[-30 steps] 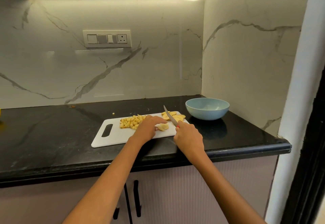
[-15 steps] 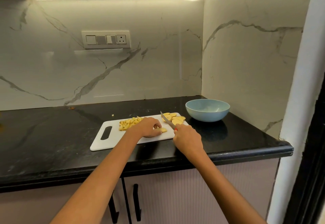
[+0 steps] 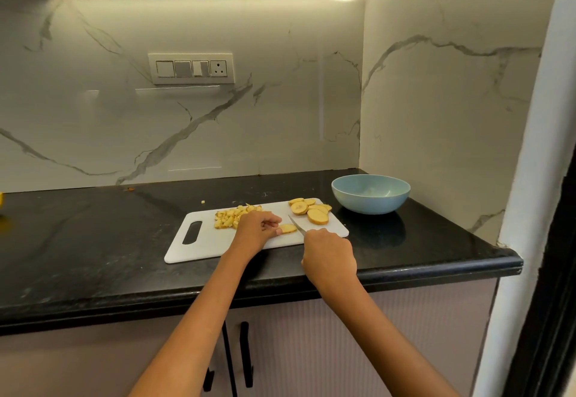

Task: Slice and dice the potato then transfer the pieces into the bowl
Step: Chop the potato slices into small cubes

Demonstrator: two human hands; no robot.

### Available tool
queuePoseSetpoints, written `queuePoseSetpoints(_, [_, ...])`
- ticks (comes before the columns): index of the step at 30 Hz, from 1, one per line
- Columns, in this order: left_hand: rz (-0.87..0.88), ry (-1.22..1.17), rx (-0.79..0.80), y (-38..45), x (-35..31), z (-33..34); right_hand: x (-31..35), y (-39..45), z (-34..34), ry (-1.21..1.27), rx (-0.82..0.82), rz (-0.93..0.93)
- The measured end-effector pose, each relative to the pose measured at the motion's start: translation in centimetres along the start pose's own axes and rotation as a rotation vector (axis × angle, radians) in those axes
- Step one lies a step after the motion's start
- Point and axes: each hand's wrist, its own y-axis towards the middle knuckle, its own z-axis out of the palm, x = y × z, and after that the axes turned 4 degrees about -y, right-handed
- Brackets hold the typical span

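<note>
Head view: the left hand (image 3: 257,230) pins one potato slice (image 3: 288,228) flat on the white cutting board (image 3: 218,245) with curled fingertips, likely to steady it for dicing; the slice's long axis runs left to right; the right hand (image 3: 328,258) grips the knife (image 3: 296,225), blade pointing far-left just beside the slice; diced pieces (image 3: 232,217) lie far-left on the board, uncut slices (image 3: 311,209) far-right, nearest the blue bowl (image 3: 371,206), which stands on the black tabletop (image 3: 93,240), seemingly empty.
</note>
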Motion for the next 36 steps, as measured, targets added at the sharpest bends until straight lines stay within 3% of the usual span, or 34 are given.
queuePoseSetpoints(18, [0.053, 0.076, 0.025, -0.5, -0.4, 0.1, 0.9, -0.4, -0.4, 0.082, 0.026, 0.034])
queuePoseSetpoints(36, [0.038, 0.128, 0.035, 0.0, -1.1, 0.1, 2.0, -0.9, 0.1, -0.092, -0.004, -0.033])
